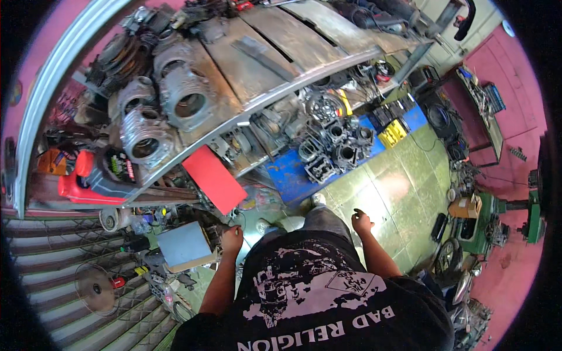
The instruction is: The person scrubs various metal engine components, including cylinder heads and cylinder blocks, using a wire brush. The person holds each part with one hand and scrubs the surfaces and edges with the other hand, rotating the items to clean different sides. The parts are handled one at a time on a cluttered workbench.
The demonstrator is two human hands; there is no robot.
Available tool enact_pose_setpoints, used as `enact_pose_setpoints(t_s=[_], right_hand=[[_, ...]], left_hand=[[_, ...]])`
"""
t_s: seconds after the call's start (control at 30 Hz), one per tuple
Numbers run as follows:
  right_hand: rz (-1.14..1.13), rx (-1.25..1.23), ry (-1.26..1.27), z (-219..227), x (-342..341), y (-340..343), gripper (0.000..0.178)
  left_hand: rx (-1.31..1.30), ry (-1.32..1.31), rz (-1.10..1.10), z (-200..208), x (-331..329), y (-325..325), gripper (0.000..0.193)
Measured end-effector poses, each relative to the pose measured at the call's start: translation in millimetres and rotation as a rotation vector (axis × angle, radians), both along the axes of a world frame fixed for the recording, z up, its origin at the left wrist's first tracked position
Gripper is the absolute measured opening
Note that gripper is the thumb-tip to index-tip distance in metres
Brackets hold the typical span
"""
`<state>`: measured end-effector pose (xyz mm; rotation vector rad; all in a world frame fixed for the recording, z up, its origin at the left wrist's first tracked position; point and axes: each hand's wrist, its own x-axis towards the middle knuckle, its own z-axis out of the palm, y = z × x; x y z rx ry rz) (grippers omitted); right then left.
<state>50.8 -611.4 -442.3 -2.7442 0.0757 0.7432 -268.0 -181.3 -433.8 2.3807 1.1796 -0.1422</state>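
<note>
My left hand (pixel 232 237) hangs at my left side, loosely curled, with nothing seen in it. Beside it is a box with a pale blue-grey top (pixel 182 243); a red panel or box (pixel 215 180) juts out just beyond. On my right, my right hand (pixel 363 222) is held over the tiled floor (pixel 389 199), fingers partly bent and apart, holding nothing. Ahead of me, metal engine parts (pixel 347 153) with round bores rest on a blue surface (pixel 287 178) low by the bench. Finned engine cylinders (pixel 188 104) stand on the metal workbench (pixel 257 64).
A red and dark oil bottle (pixel 96 181) lies at the bench's left end. A yellow tool case (pixel 395 134) sits beyond the engine parts. To the right are a green machine (pixel 468 234), a cardboard box (pixel 465 206) and a wheel (pixel 448 255). A fan (pixel 96 289) stands at left.
</note>
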Motion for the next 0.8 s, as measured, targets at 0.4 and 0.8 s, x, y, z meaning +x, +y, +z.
enact_pose_setpoints(t_s=[0.4,0.8], right_hand=[[0.556,-0.073,0.132,-31.0,119.3,-19.3,0.052],[1.079,-0.159,-0.243,-132.4,162.2,140.1,0.039]], left_hand=[[-0.144,-0.04,0.073,-96.4,110.9,-128.9,0.029],[-0.224,-0.111,0.008,-136.5,351.1,-217.7,0.056]])
